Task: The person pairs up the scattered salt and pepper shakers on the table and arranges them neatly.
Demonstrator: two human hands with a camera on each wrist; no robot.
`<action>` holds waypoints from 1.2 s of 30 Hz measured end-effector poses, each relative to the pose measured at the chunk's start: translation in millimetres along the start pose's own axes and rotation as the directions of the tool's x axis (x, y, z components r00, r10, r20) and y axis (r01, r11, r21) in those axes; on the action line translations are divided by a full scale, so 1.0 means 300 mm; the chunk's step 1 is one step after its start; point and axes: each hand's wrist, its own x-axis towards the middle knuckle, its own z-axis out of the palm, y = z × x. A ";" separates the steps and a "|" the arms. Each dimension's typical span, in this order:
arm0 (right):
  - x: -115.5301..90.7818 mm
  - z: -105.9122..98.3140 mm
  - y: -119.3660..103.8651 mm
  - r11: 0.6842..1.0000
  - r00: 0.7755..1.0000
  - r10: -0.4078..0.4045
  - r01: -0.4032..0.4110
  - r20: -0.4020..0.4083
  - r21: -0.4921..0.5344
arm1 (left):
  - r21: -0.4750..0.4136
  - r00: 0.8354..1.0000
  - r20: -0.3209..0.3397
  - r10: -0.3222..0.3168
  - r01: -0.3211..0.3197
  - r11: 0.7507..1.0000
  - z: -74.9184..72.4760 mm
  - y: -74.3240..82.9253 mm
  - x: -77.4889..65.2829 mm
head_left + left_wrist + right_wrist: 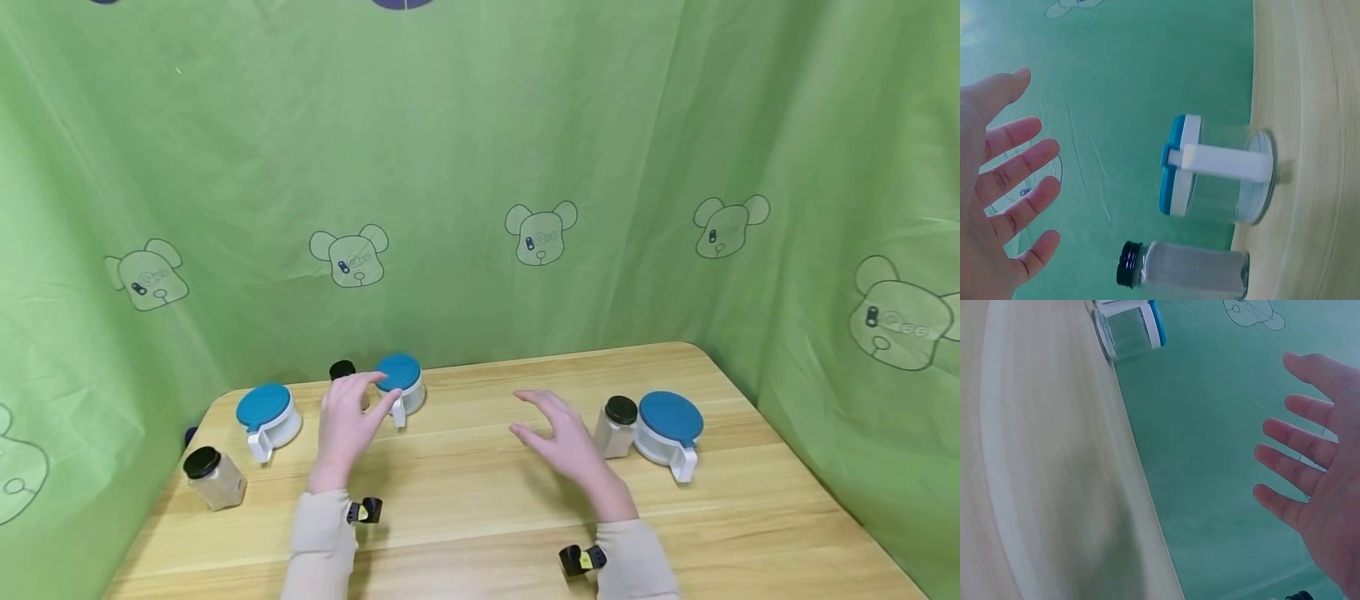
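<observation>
My left hand (347, 427) is held above the table with its fingers spread and nothing in them. Just past it stand a round clear jar (1216, 172) with a blue lid and white handle, and a clear jar (1194, 269) with a black screw cap, which the hand partly hides in the head view. My right hand (564, 439), also holding nothing, hovers left of another black-capped jar (615, 433). Against that jar's right side is a second blue-lidded jar (670, 425), its white handle toward me.
At the table's left end are a third blue-lidded jar (270, 417) and, nearer me, another black-capped jar (217, 479). The wooden table (465, 483) reaches back to a green curtain (450, 167) printed with bear faces, which also hangs along both sides.
</observation>
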 end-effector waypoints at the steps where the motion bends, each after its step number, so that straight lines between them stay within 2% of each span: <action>1: 0.000 0.004 -0.003 1.000 1.000 0.003 -0.003 0.008 -0.002 | -0.003 1.000 -0.002 -0.007 0.007 1.000 -0.003 -0.006 0.000; 15: 0.004 0.060 -0.040 1.000 0.996 0.020 -0.021 0.089 0.005 | -0.025 0.993 -0.020 -0.115 0.115 0.993 -0.044 -0.086 -0.005; 27: 0.000 0.118 -0.076 1.000 0.989 0.006 -0.006 0.144 -0.002 | -0.043 0.985 -0.066 -0.161 0.158 0.987 -0.046 -0.150 -0.012; 36: -0.013 0.145 -0.103 1.000 0.989 0.008 -0.009 0.151 0.001 | -0.006 0.979 -0.100 -0.176 0.177 0.984 -0.037 -0.191 -0.024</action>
